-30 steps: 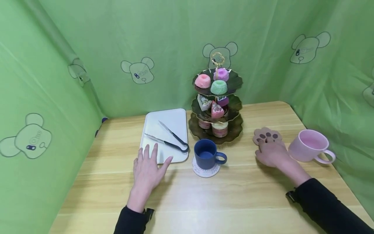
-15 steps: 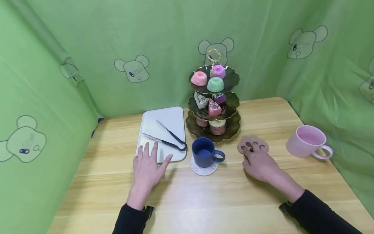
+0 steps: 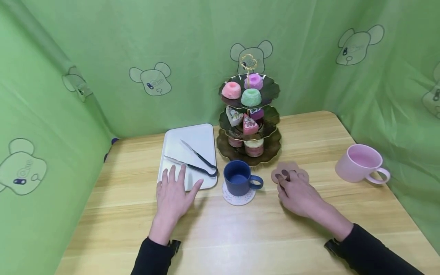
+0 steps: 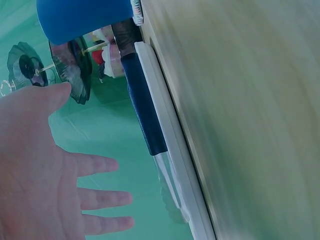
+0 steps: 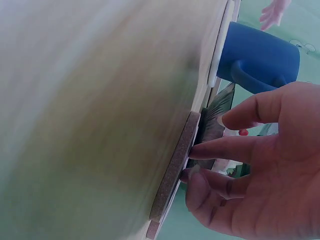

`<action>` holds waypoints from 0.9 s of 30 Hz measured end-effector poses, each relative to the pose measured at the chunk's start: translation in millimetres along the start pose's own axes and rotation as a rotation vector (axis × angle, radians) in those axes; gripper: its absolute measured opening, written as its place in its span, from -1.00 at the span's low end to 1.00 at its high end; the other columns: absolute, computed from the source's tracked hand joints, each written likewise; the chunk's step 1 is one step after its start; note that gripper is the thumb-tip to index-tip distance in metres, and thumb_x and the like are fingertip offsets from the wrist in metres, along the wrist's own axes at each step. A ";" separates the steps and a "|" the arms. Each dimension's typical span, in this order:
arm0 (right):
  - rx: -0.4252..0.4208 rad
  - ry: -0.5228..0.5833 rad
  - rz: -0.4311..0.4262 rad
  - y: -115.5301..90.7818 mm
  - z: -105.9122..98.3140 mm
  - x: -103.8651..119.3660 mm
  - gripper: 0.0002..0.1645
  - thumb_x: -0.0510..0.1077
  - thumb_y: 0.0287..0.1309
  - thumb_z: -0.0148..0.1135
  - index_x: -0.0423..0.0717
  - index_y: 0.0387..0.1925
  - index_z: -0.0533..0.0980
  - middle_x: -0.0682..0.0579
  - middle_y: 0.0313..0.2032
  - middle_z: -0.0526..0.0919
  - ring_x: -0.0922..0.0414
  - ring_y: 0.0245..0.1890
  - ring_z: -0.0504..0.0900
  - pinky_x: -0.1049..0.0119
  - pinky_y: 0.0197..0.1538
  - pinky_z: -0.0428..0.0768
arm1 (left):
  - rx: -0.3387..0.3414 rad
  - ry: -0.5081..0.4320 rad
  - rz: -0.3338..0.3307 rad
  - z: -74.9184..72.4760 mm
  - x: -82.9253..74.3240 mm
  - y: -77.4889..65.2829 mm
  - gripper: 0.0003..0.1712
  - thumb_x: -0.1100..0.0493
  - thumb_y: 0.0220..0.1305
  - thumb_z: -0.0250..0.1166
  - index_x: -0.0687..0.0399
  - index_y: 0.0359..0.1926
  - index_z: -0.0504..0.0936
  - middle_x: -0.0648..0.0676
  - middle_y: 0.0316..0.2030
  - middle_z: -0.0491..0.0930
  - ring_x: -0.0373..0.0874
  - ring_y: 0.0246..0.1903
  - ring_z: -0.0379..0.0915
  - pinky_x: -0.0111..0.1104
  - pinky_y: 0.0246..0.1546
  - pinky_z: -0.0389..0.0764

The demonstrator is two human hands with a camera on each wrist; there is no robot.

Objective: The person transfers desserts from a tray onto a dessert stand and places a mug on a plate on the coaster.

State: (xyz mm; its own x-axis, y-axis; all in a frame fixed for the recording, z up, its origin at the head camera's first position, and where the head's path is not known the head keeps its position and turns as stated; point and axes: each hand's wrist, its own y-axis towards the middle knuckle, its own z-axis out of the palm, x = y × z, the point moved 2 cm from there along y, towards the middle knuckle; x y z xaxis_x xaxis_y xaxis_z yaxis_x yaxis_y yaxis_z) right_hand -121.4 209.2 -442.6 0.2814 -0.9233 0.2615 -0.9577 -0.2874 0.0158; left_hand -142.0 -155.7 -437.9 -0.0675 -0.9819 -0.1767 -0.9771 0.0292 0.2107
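Note:
My right hand (image 3: pixel 298 196) touches a brown paw-shaped coaster (image 3: pixel 287 170) on the table. Two of its fingertips press the coaster's top face in the right wrist view, while the thumb (image 5: pixel 250 112) stays off it and the outer fingers bend. My left hand (image 3: pixel 173 198) is spread flat-fingered and holds nothing, over the near edge of a white tray (image 3: pixel 199 135). On that tray lie black-handled tongs (image 3: pixel 203 170). Between the hands, a blue mug (image 3: pixel 237 179) stands on a white patterned round coaster (image 3: pixel 238 199).
A three-tier dark scalloped stand (image 3: pixel 271 149) at the back bears small toy-like cakes and jars. Near the table's right edge stands a pink mug (image 3: pixel 357 166). Green printed cloth (image 3: pixel 192 46) hangs behind and along both sides of the wooden table (image 3: pixel 233 236).
My right hand has slid the paw-shaped coaster left and nearer, away from the pink mug and toward the blue mug. The left hand has stayed by the tray. The head view has shifted slightly.

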 end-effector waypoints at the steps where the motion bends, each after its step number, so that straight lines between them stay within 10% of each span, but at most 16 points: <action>1: -0.002 -0.002 -0.002 -0.3 0.2 0.6 -0.47 -0.02 0.26 -0.03 -0.24 0.16 0.42 -0.30 -0.01 0.40 -0.13 -0.13 0.32 -0.01 -0.19 0.43 | -0.001 0.002 0.000 0.3 0.0 0.3 0.01 -0.59 0.07 -0.20 -0.07 0.37 0.19 0.26 0.32 0.11 0.29 0.30 -0.09 0.24 0.09 0.09; 11: -0.004 -0.004 -0.009 -1.2 0.2 3.6 -0.46 -0.03 0.24 0.00 -0.25 0.17 0.40 -0.23 -0.12 0.40 -0.01 -0.27 0.34 0.17 -0.40 0.42 | -0.006 0.003 0.001 1.7 -0.7 2.5 0.03 -0.61 0.05 -0.22 -0.08 0.37 0.19 0.26 0.31 0.12 0.28 0.30 -0.08 0.23 0.09 0.11; 16: 0.045 0.051 -0.016 0.3 -10.0 -3.1 -0.40 0.05 0.28 -0.02 -0.25 0.20 0.36 -0.28 0.00 0.42 -0.14 -0.07 0.41 -0.05 -0.12 0.46 | -0.002 0.000 0.000 0.7 -1.5 2.4 0.03 -0.61 0.05 -0.21 -0.08 0.37 0.18 0.26 0.32 0.11 0.28 0.30 -0.08 0.23 0.09 0.11; 27: -0.126 0.128 0.136 -32.3 -86.0 -75.1 -0.28 0.16 0.31 -0.10 -0.29 0.27 0.23 -0.43 0.16 0.24 -0.34 -0.10 0.41 -0.30 -0.19 0.36 | -0.010 -0.008 0.002 -1.4 -0.8 0.6 0.04 -0.60 0.06 -0.20 -0.05 0.39 0.14 0.27 0.31 0.12 0.30 0.29 -0.07 0.23 0.11 0.07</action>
State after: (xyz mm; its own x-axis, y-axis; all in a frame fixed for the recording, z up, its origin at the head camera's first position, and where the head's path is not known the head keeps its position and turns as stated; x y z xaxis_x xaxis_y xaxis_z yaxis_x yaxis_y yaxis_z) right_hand -116.8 309.8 -379.8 0.1464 -0.9092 0.3898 -0.9886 -0.1204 0.0905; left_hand -142.2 -155.1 -436.3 -0.0710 -0.9803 -0.1841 -0.9748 0.0291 0.2210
